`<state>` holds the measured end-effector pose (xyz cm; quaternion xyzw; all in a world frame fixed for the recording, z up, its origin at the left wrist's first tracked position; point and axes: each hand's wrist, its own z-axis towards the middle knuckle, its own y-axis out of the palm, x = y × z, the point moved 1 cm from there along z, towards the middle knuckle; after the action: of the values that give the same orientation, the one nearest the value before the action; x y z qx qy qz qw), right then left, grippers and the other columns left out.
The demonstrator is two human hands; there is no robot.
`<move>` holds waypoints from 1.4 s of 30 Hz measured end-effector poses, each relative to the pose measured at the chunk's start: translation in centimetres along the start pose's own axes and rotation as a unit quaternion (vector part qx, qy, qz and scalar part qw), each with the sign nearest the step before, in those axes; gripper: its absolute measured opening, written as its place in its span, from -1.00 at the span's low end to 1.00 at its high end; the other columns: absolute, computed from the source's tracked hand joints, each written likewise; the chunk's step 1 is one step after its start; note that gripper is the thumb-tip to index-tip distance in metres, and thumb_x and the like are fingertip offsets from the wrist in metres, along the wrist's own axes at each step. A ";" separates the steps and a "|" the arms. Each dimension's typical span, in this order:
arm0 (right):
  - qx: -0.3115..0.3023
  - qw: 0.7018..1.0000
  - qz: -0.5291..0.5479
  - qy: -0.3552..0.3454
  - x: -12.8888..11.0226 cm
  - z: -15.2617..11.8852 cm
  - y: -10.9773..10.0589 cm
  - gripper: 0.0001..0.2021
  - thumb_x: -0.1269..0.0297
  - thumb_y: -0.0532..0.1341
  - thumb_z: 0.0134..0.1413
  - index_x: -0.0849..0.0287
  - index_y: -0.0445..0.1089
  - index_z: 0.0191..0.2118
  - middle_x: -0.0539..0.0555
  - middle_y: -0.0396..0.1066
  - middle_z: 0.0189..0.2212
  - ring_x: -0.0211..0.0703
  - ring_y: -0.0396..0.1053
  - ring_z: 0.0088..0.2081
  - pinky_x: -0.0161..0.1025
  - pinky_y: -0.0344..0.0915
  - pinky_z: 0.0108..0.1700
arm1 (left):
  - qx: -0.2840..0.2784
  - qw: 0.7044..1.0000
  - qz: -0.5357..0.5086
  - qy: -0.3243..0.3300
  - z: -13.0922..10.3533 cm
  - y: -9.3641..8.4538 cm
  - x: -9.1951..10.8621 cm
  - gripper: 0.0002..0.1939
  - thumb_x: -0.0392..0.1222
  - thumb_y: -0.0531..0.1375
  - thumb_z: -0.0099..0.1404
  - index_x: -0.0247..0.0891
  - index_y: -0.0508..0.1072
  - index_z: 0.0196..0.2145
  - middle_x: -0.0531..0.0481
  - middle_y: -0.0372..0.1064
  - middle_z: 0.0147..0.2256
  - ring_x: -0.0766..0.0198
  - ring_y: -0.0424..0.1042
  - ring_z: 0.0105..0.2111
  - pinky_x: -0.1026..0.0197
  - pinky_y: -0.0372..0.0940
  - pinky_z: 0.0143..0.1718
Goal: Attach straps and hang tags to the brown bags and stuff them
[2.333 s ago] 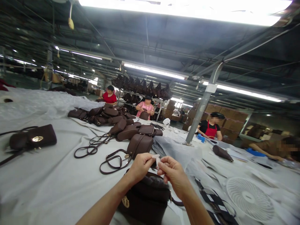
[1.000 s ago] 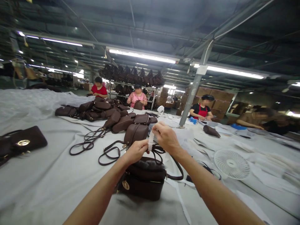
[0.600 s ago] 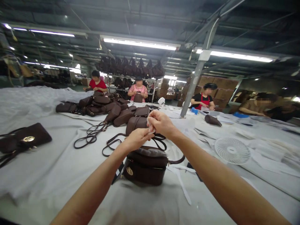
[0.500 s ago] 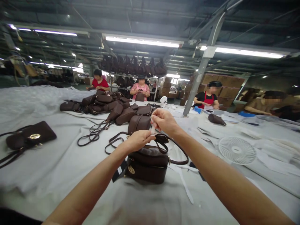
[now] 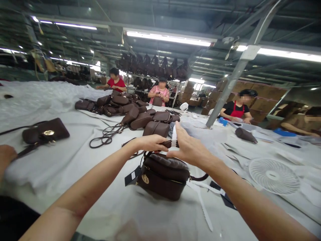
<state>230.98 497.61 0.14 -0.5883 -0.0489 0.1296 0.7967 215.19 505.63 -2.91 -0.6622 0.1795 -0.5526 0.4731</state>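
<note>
A dark brown handbag with a round gold emblem stands upright on the white-covered table in front of me, its black tag lying at its left. Above the bag, my left hand pinches its bundled brown strap. A white strip with a jagged edge runs upright across the bundle. Beside that strip is my right hand, open, with its fingers stretched upward and thumb apart. Whether the right fingertips touch the strip I cannot tell.
Another person's hand is at the left edge, near a brown bag with a gold clasp. Brown bags are heaped farther back. To the right lie a white fan and loose white strips. A metal post rises behind.
My right hand has gone from a pinch on the white strip to open with fingers extended. The strip now stands upright at the strap. Another person's hand has appeared at the left.
</note>
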 end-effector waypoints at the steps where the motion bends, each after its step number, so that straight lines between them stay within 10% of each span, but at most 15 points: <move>1: -0.037 0.998 -0.050 0.019 -0.1 -0.3 0.4 -0.24 0.07 0.34 -0.05 0.35 0.11 0.20 0.44 0.33 0.08 0.30 0.31 0.10 0.01 0.34 -0.05 | 0.010 1.000 0.021 0.004 -0.1 0.0 -0.1 -0.86 -0.16 0.14 0.27 -0.28 0.38 -0.36 0.11 0.28 -0.48 0.31 0.28 -0.46 0.32 0.15 -0.43; 4: -0.113 0.983 -0.134 0.053 0.1 -0.5 0.9 -0.60 0.06 0.25 0.10 0.29 0.35 -0.07 0.35 0.50 -0.18 0.24 0.46 -0.10 -0.09 0.34 -0.21 | 0.177 0.973 0.144 0.025 -0.9 0.9 0.4 -0.76 -0.18 0.22 0.23 -0.27 0.39 -0.15 -0.03 0.39 -0.26 0.19 0.36 -0.26 0.24 0.24 -0.28; 8: -0.108 0.992 -0.059 0.011 1.3 0.4 0.8 -0.54 0.17 0.27 0.09 0.31 0.28 0.05 0.34 0.48 -0.12 0.19 0.43 -0.06 -0.14 0.31 -0.18 | 0.442 0.860 0.234 0.101 -2.8 4.9 1.8 -0.87 -0.31 0.03 0.36 -0.27 0.37 -0.26 -0.10 0.39 -0.31 0.19 0.37 -0.27 0.17 0.28 -0.22; 12: -0.113 0.984 0.092 -0.099 2.5 0.9 0.9 -0.48 0.26 0.20 0.13 0.26 0.16 0.19 0.30 0.39 0.04 0.09 0.35 0.05 -0.11 0.27 0.00 | 0.354 0.896 0.263 0.046 -2.5 9.8 1.6 -0.72 -0.18 0.22 0.26 -0.31 0.34 -0.09 -0.16 0.43 -0.18 0.05 0.39 -0.17 0.03 0.33 -0.13; 17: -0.214 0.928 0.304 -0.007 3.5 0.0 1.8 -0.50 0.30 0.17 0.08 0.23 0.15 0.15 0.12 0.47 -0.26 -0.10 0.47 -0.31 -0.25 0.39 -0.36 | 0.305 0.905 0.292 -0.050 -1.3 12.6 0.6 -0.53 -0.21 0.36 0.11 -0.30 0.34 -0.05 -0.14 0.41 -0.16 -0.01 0.37 -0.15 -0.05 0.34 -0.12; 29: -0.156 0.784 0.567 0.196 3.0 -2.2 4.2 -0.49 0.28 0.23 0.01 0.15 0.13 0.10 -0.03 0.38 -0.41 -0.17 0.46 -0.38 -0.28 0.37 -0.41 | 0.470 0.822 0.314 0.073 -2.6 16.1 0.1 -0.75 -0.35 0.00 0.40 -0.25 0.48 -0.25 -0.05 0.49 -0.25 0.17 0.36 -0.18 0.04 0.15 0.01; 34: -0.197 0.787 0.565 0.147 3.0 -2.3 3.7 -0.29 0.32 0.19 0.05 0.14 -0.12 0.28 0.01 0.47 -0.35 -0.12 0.47 -0.28 -0.20 0.38 -0.27 | 0.415 0.850 0.315 0.076 -2.8 15.5 0.8 -0.67 -0.38 -0.09 0.40 -0.28 0.42 -0.39 -0.09 0.50 -0.17 0.13 0.39 -0.08 -0.03 0.13 0.11; 42: -0.129 0.919 0.374 0.007 3.7 -3.0 5.2 -0.42 0.44 0.11 0.08 0.15 0.05 0.25 0.17 0.40 0.00 -0.01 0.34 0.03 -0.04 0.24 0.06 | 0.314 0.881 0.312 0.166 -4.2 14.1 2.0 -0.71 -0.40 -0.05 0.35 -0.29 0.36 -0.46 -0.09 0.49 -0.35 0.22 0.41 -0.40 0.12 0.32 -0.32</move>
<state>234.43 497.26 -5.96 -0.6622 0.1642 0.4061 0.6079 216.13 495.41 -13.68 -0.2872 0.2698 -0.5055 0.7676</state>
